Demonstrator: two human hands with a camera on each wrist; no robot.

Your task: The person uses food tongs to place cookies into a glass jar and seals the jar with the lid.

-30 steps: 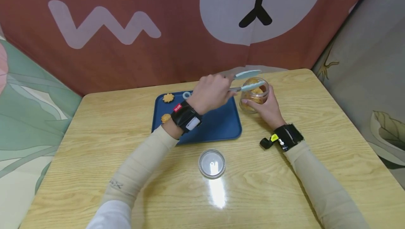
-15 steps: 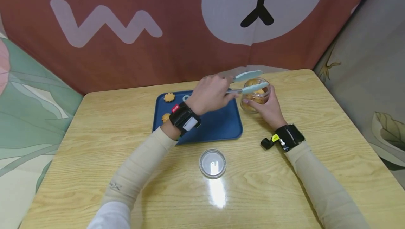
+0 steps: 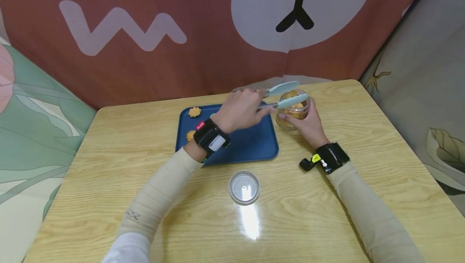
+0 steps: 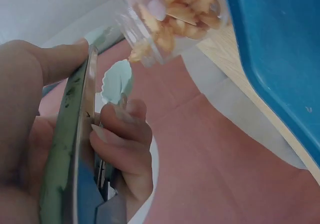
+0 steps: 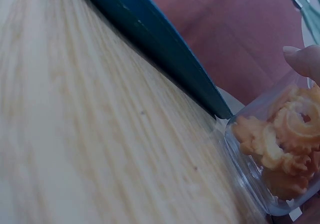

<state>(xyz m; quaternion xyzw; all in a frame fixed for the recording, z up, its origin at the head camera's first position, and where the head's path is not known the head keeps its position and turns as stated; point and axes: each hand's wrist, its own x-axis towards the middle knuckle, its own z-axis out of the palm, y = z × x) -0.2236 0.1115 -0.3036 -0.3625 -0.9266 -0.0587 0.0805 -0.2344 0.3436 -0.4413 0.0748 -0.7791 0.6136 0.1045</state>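
Note:
My left hand (image 3: 239,111) grips a pair of tongs (image 3: 293,101) with light blue scalloped heads. The heads are spread apart at the mouth of a clear jar (image 3: 290,123), and the lower one overlaps its opening in the head view. Several ridged golden cookies (image 5: 300,124) fill the jar, some of them ring-shaped. My right hand (image 3: 310,127) holds the jar round its side, thumb at the front, and the jar leans toward the tongs. In the left wrist view a tong head (image 4: 118,81) sits close to the jar's rim, with no cookie on it.
Left of the jar lies a blue tray (image 3: 250,146), partly hidden by my left arm. A flower-shaped cookie (image 3: 194,112) and another cookie (image 3: 190,135) rest on its left side. A round clear lid (image 3: 244,188) lies in front of the tray on the wooden table (image 3: 290,214).
The tongs have shifted very slightly at the jar's mouth, their heads still apart. My right hand and the jar stay in place.

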